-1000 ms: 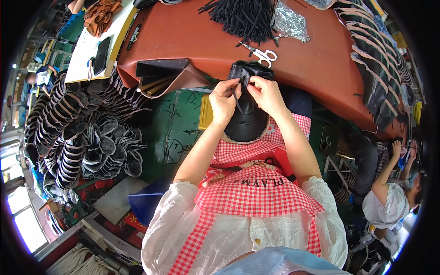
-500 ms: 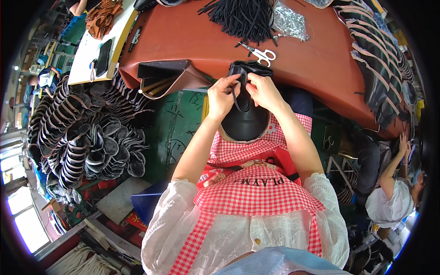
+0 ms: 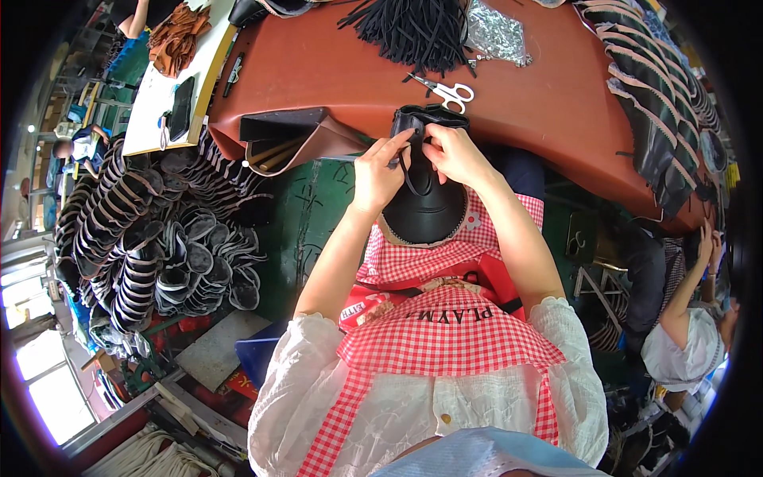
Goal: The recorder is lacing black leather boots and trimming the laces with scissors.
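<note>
A black leather shoe upper [image 3: 427,216] rests on my lap over the red checked apron, its opening leaning on the edge of the brown-covered table. My left hand [image 3: 380,172] is closed at the left side of the opening, and a thin black strap [image 3: 408,176] loops down beside its fingertips. On the right side, my right hand [image 3: 455,155] pinches the upper near the same strap. Fingers hide the exact spot where strap and leather meet. White-handled scissors [image 3: 447,92] lie on the table just beyond the upper.
Black straps [image 3: 413,32] are heaped at the table's far side, beside a clear bag of small metal parts [image 3: 497,33]. Stacked black uppers [image 3: 648,103] line the right edge. More uppers [image 3: 135,246] pile up at left. A brown pouch [image 3: 298,135] hangs from the table edge.
The view has shifted slightly. Both hands stay at the upper's opening, with the right fingers a little lower and more curled.
</note>
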`<state>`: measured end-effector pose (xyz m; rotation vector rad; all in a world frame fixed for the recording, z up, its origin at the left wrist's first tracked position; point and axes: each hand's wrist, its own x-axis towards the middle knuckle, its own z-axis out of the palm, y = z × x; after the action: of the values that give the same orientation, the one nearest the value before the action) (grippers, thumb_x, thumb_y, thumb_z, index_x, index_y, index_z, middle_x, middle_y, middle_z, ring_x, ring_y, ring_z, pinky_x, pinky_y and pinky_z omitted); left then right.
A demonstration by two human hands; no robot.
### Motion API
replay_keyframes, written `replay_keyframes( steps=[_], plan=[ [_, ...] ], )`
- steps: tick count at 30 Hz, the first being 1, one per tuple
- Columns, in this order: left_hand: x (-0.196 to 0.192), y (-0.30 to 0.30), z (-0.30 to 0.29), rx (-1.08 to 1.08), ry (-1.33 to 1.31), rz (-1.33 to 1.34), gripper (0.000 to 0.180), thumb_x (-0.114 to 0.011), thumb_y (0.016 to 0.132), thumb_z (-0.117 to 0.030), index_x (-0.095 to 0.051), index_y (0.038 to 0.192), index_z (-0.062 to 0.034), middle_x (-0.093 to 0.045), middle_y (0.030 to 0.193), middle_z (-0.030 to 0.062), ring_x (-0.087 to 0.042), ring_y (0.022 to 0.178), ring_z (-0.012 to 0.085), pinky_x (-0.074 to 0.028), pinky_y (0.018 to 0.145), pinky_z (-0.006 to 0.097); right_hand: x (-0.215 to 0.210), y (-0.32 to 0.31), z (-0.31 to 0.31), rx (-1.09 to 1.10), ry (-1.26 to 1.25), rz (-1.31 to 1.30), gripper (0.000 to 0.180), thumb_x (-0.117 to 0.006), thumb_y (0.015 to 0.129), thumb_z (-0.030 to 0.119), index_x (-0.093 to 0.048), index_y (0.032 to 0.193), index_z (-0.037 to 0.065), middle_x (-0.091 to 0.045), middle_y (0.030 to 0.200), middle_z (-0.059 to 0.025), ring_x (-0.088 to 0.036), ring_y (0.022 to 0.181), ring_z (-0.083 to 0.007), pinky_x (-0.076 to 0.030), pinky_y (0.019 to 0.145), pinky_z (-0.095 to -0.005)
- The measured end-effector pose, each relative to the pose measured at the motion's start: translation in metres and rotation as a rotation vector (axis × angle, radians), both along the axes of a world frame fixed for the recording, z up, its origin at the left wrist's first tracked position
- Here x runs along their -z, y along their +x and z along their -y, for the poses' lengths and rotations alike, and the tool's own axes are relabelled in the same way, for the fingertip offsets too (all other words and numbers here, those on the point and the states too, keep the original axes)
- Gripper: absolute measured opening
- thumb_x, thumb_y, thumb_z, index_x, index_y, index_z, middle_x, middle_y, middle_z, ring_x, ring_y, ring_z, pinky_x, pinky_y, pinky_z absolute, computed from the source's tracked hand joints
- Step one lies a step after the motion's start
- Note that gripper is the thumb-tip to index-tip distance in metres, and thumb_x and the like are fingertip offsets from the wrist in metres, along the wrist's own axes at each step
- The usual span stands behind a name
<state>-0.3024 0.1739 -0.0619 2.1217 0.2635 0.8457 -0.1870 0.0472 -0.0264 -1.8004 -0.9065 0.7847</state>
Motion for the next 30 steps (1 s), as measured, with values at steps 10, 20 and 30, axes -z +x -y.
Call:
replay_keyframes(
  steps=[10,20,30],
  plan=[
    [0.0023,0.0001,0.0043,-0.096,0.090,0.047,0.036,-0.070,0.075,-0.001,-0.067,0.109,-0.0127,-0.065,0.080,0.0072,-0.067,0.069,0.0218,-0.055,0.063,0.030,-0.0020,0.0016,-0.0005,-0.007,-0.012,-0.015,0.012,-0.051,0.088,0.000,-0.056,0.097,-0.006,-0.060,0.059,-0.0093,-0.059,0.044,-0.0173,-0.046,0.041,-0.0286],
    [0.0042,0.0018,0.0072,-0.092,0.045,0.072,0.041,-0.070,0.074,0.000,-0.066,0.112,-0.0125,-0.067,0.080,0.0066,-0.068,0.071,0.0214,-0.055,0.065,0.029,-0.0035,0.0017,-0.0007,-0.011,-0.021,-0.021,0.014,-0.051,0.088,0.001,-0.056,0.099,-0.005,-0.060,0.060,-0.0094,-0.059,0.043,-0.0166,-0.045,0.041,-0.0282],
    [0.0064,0.0078,0.0050,-0.095,-0.294,-0.049,0.043,-0.070,0.073,0.002,-0.065,0.114,-0.0083,-0.068,0.083,0.0065,-0.067,0.076,0.0136,-0.055,0.071,0.026,0.0011,0.0050,-0.0063,-0.030,-0.058,0.000,0.013,-0.051,0.086,0.000,-0.056,0.096,-0.006,-0.062,0.060,-0.0144,-0.061,0.043,-0.0211,-0.047,0.042,-0.0321]
  ],
)
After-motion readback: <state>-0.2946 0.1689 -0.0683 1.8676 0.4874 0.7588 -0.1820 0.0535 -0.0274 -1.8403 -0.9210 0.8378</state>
